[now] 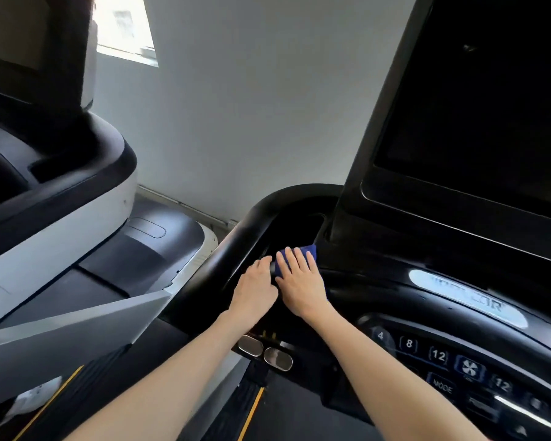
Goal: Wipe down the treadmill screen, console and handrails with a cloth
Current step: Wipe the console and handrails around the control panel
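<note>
Head view: left hand (pixel 256 288), right hand (pixel 301 281), one cloth (pixel 309 251).

Cloth (pixel 309 251) mostly under right hand (pixel 299 278)

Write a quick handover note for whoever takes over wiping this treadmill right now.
Right hand: flat, fingers straight, pressing the blue cloth onto the console at its left corner, beside the base of the screen.
Left hand: rests beside it, next to the left handrail, holding nothing.
Done: one picture cannot show what is already wiped.
Left: probably the buttons, screen and handrails; check each.
</note>
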`<action>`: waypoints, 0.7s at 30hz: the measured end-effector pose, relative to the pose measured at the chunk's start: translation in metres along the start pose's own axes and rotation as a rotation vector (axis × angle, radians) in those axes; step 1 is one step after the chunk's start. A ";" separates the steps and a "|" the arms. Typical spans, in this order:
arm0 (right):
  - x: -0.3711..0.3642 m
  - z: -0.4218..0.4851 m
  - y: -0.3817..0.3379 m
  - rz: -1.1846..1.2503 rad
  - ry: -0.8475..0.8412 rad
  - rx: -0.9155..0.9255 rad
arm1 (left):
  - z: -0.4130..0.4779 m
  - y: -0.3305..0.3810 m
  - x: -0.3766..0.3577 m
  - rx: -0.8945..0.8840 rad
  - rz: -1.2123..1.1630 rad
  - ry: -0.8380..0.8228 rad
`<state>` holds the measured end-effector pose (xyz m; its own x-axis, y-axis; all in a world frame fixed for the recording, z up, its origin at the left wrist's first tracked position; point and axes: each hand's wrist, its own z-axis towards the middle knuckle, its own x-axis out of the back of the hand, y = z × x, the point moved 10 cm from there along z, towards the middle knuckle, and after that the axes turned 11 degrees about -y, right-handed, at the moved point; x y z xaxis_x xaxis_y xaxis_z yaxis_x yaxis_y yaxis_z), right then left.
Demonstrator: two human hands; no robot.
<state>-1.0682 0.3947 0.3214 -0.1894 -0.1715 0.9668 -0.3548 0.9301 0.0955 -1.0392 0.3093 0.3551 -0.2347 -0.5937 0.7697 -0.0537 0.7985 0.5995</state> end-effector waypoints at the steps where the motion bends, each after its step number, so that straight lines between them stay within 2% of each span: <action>1: 0.002 -0.006 0.013 0.025 0.036 -0.031 | 0.003 0.003 -0.004 0.000 0.007 -0.038; 3: 0.010 -0.024 0.053 0.099 0.106 -0.149 | 0.007 0.012 -0.006 0.001 0.009 -0.065; 4: 0.009 -0.032 0.076 0.151 0.086 -0.208 | 0.008 0.017 -0.006 0.000 -0.007 -0.069; 8: -0.008 -0.067 0.151 0.314 -0.175 -0.337 | 0.015 0.047 -0.017 -0.043 -0.059 -0.127; 12: -0.017 -0.094 0.195 0.389 -0.239 -0.433 | 0.020 0.074 -0.034 -0.065 0.065 -0.224; 16: -0.014 -0.090 0.183 0.388 -0.210 -0.495 | 0.018 0.068 -0.052 -0.026 0.155 -0.309; 21: -0.007 -0.044 0.102 0.287 -0.246 -0.231 | 0.031 0.063 -0.045 0.014 0.131 -0.259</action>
<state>-1.0633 0.5050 0.3350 -0.4723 0.0581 0.8795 -0.0475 0.9947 -0.0913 -1.0620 0.3888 0.3516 -0.4805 -0.4417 0.7576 -0.0199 0.8691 0.4942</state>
